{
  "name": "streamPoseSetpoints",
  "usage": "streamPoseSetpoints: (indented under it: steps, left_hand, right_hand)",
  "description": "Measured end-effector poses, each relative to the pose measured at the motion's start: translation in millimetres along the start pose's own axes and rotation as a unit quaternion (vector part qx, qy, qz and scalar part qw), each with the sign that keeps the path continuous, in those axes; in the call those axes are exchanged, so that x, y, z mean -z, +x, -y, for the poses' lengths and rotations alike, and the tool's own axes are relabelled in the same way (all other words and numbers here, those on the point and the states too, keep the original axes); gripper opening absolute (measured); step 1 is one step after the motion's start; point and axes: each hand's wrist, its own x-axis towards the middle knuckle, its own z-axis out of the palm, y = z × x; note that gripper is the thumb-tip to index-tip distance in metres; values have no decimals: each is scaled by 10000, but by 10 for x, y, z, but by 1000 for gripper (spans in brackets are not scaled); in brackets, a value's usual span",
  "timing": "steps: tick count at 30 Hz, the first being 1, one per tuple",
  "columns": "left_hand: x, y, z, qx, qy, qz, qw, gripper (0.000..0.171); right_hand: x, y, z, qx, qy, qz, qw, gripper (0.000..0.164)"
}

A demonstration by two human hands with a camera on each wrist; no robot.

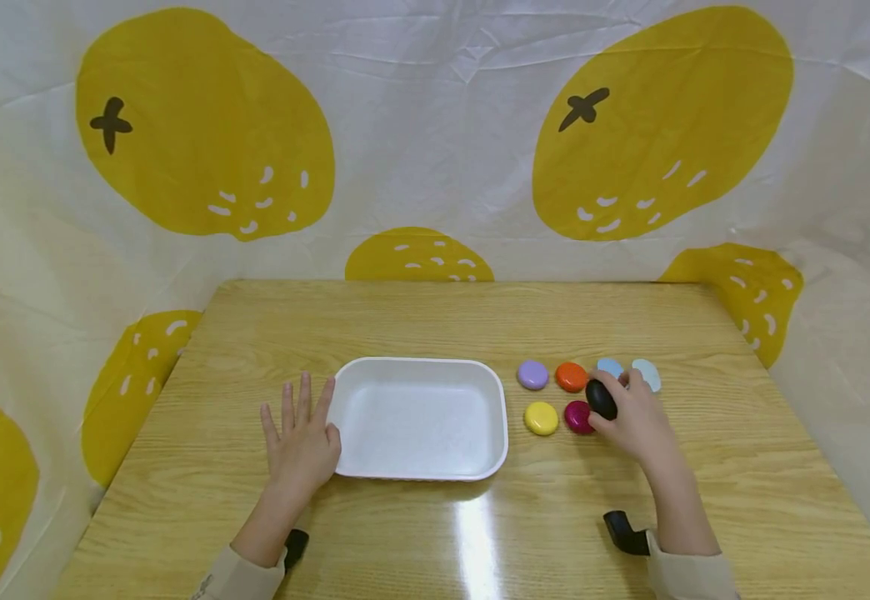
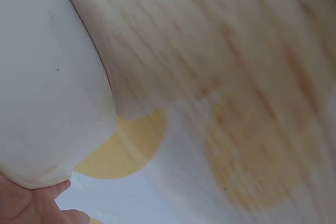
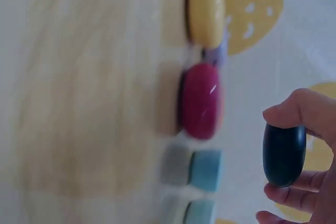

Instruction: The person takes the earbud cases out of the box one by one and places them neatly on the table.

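My right hand (image 1: pixel 633 417) pinches a smooth black rounded disc (image 1: pixel 601 400) between thumb and fingers. In the right wrist view the black disc (image 3: pixel 284 155) is clear of the wooden table. A magenta disc (image 1: pixel 577 418) lies just left of the fingers, with a light blue one (image 1: pixel 609 367) and a pale mint one (image 1: pixel 648 375) behind them. My left hand (image 1: pixel 303 450) is at the left side of a white rectangular tray (image 1: pixel 420 480), fingers spread and straight, thumb at its rim. The tray's inside shows no discs.
Left of the magenta disc lie an orange disc (image 1: pixel 572 377), a lavender disc (image 1: pixel 533 375) and a yellow disc (image 1: pixel 541 418), between tray and right hand. A white cloth with yellow fruit shapes (image 1: pixel 435 150) hangs around the wooden table (image 1: pixel 405 533).
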Motion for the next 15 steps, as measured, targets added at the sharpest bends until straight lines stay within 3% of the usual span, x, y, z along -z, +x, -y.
streamPoseSetpoints:
  steps: [7, 15]
  left_hand:
    - [-13, -1, 5, 2, 20, -23, 10000, 60]
    - [-8, 1, 1, 15, 6, -15, 10000, 60]
  right_hand:
    - [-58, -141, -301, -319, -80, 147, 9994, 51]
    - [-137, -150, -428, -409, 47, 671, 9969, 52]
